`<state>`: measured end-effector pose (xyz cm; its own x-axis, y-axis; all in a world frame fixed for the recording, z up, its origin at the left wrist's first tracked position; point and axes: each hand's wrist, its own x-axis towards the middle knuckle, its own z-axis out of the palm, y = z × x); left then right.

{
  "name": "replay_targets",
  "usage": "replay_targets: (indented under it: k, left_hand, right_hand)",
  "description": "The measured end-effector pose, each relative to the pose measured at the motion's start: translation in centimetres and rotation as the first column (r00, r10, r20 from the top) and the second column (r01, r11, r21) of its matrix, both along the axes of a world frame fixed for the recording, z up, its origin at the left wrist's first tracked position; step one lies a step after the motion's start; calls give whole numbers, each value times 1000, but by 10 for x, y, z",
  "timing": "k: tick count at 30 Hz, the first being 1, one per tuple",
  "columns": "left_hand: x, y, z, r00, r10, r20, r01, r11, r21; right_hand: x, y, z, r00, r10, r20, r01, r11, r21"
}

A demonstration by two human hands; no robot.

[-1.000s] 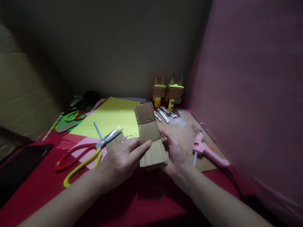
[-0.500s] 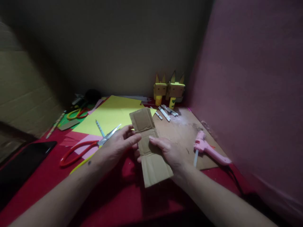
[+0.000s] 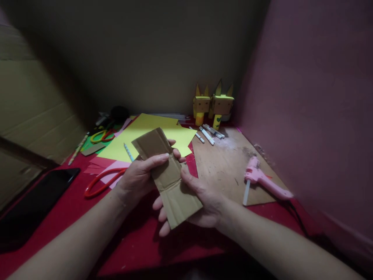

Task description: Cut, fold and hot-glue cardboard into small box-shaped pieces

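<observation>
A creased strip of brown cardboard is held up in the middle, tilted with its upper end to the left. My left hand grips it from the left, thumb on its face and fingers behind. From the right, my right hand holds it too, thumb at its edge and fingers reaching underneath and out on the left side. Behind my left wrist lie red-handled scissors, their blades hidden. Yellow paper sheets are spread beyond the cardboard.
A pink glue gun rests on a brown board at the right. White markers lie near two cardboard figures with pointed ears. On the left are a black phone, a patterned pencil and more scissors.
The cardboard has turned, its upper end swinging left. My left hand's thumb now lies on its face, and my right hand's fingers have come out beneath it.
</observation>
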<state>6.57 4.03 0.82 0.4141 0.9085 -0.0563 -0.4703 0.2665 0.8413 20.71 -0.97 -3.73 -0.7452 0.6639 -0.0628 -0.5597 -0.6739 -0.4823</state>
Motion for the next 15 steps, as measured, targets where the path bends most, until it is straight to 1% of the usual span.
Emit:
replay_targets:
  k: [3, 6, 10, 12, 15]
  left_hand:
    - [1, 2, -3, 999, 2, 41, -1, 999, -39]
    - [4, 4, -6, 997, -12, 80, 22, 993, -118]
    - [8, 6, -8, 998, -5, 55, 16, 981, -193]
    - [9, 7, -9, 999, 8, 43, 0, 982, -187]
    - [10, 8, -11, 999, 43, 19, -38, 983, -177]
  right_hand:
    - [-1, 0, -4, 1000, -11, 29, 10, 1000, 29]
    - [2, 2, 0, 999, 26, 29, -26, 1000, -4]
    - [5, 2, 5, 998, 52, -21, -52, 999, 0]
    - [5, 1, 3, 999, 35, -31, -35, 999, 18]
    - [3, 2, -6, 1000, 15, -22, -14, 999, 29]
